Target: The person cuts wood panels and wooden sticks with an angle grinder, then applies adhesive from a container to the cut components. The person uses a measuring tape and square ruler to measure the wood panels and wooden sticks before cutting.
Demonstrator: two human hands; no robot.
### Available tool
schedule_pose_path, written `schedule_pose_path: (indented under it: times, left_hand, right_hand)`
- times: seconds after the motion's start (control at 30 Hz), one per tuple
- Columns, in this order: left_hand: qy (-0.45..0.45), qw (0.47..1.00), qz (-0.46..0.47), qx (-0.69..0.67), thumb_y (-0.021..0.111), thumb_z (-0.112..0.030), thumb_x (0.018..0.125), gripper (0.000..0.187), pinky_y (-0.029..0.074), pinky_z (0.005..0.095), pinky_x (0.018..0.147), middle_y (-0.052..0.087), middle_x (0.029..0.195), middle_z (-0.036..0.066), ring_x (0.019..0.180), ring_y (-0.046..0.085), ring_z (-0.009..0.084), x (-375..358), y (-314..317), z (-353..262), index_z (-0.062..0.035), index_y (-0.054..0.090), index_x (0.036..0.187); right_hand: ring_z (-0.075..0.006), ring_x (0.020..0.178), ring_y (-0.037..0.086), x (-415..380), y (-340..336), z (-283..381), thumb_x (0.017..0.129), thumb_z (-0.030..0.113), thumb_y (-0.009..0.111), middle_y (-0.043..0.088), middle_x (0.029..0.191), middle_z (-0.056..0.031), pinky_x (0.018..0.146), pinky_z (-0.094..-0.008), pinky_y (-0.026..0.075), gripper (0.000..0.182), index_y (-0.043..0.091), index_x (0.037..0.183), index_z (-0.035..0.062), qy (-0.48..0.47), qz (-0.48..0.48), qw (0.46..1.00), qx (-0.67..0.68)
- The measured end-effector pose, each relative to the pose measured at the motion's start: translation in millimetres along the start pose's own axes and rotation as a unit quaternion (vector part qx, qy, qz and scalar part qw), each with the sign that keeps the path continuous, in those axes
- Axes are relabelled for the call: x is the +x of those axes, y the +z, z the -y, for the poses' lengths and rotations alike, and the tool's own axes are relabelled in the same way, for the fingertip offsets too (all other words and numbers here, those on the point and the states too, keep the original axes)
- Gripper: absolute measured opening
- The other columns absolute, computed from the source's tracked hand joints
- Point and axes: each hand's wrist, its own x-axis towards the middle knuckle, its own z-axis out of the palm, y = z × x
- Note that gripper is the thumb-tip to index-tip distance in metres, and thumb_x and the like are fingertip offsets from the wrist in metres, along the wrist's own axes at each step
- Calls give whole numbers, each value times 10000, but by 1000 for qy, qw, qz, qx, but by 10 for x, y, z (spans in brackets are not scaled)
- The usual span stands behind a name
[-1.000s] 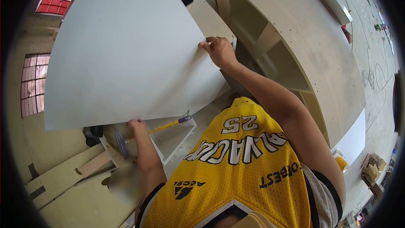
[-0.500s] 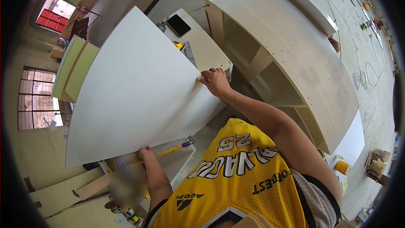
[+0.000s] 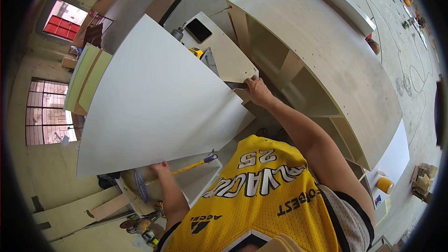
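Note:
A large white panel point(image 3: 158, 98) lies tilted in front of me, with one curved edge. My left hand point(image 3: 161, 167) is closed on its near edge, the fingers partly hidden beneath it. My right hand point(image 3: 256, 89) grips one end of a dark flat bar point(image 3: 235, 85), which looks like a file. The bar's other end reaches the panel's right edge. Just beyond my right hand is a plywood surface point(image 3: 228, 56) bearing a phone point(image 3: 199, 30), a yellow and black power tool point(image 3: 196, 52) and a grey metal piece point(image 3: 210, 60).
A long curved cabinet point(image 3: 317, 42) with open compartments stands to my right. A yellow-handled tool with a purple end point(image 3: 196, 164) is below the panel. Green boards point(image 3: 86, 81) lean at the left. Cables point(image 3: 413, 81) and a yellow container point(image 3: 385, 185) are on the right.
My right hand has moved off the panel's right edge, outward to the right, and the dark bar now shows between hand and panel. My left hand keeps its grip on the near edge.

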Motion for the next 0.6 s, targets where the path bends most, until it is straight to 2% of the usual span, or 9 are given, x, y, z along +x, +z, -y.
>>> schedule_pose_path:
  times: [0.13,0.17,0.27,0.3,0.33,0.37,0.47,0.57,0.6]
  left_hand:
    - [3,1000,26,-4,552,-275,1137,389,552,492,1027,682,1290,273,1166,681,412,-30,-9,287,13,620,1389]
    - [12,1000,22,2,552,-274,1138,390,552,491,1028,681,1293,273,1167,681,411,-45,22,402,13,618,1393]
    - [69,995,-51,43,553,-273,1140,394,551,490,1033,678,1301,273,1172,679,410,-169,222,563,13,613,1404]
    - [91,990,-90,55,553,-272,1140,396,551,489,1035,677,1304,273,1174,679,409,-246,310,561,13,612,1408]
    - [114,983,-134,59,553,-271,1141,397,551,489,1037,676,1307,273,1175,678,408,-355,383,532,14,610,1411]
    - [145,971,-180,59,554,-271,1141,399,551,488,1038,675,1310,273,1177,677,408,-482,449,509,14,608,1415]
    - [250,937,-244,11,554,-269,1143,403,550,486,1043,673,1318,273,1182,676,406,-1123,587,398,14,603,1426]
    - [305,940,-149,-37,645,-99,1079,369,556,469,1040,622,1365,242,1199,647,390,-2103,577,322,8,592,1428]
    - [341,932,-120,-23,656,-88,1069,385,557,457,1037,603,1373,223,1206,633,378,-2337,534,439,3,589,1437]
  right_hand:
    - [-475,1119,676,2,26,-205,974,199,715,725,1110,-272,965,-555,557,260,745,1152,11,11,15,999,27]
    - [-479,1116,687,35,26,-229,986,201,710,738,1119,-275,961,-559,557,258,744,1167,20,13,36,999,28]
    - [-484,1119,685,34,118,-555,992,258,736,726,1150,-285,941,-526,541,410,712,1327,23,-62,-81,992,75]
    - [-494,1184,650,22,-102,-451,990,211,741,698,1213,-310,963,-565,516,420,671,1318,-41,-34,7,998,59]
    - [-492,1132,657,-40,-141,-539,983,220,752,699,1192,-300,953,-554,522,448,655,1334,-42,-107,-25,994,31]
    - [-441,1050,688,-2,1,-1004,984,236,762,718,1121,-262,926,-518,539,456,656,1335,-35,-60,-15,997,-38]
    - [-331,991,702,-440,-79,-1466,1002,250,755,742,1102,-184,900,-466,554,443,670,1354,-5,21,-5,998,63]
    - [-249,1010,717,-856,220,-2464,1004,237,742,759,1179,-138,881,-431,578,415,693,1354,19,58,35,980,189]
    - [-226,989,724,-997,250,-2548,1002,239,739,771,1166,-129,854,-414,586,395,708,1330,19,132,82,964,214]
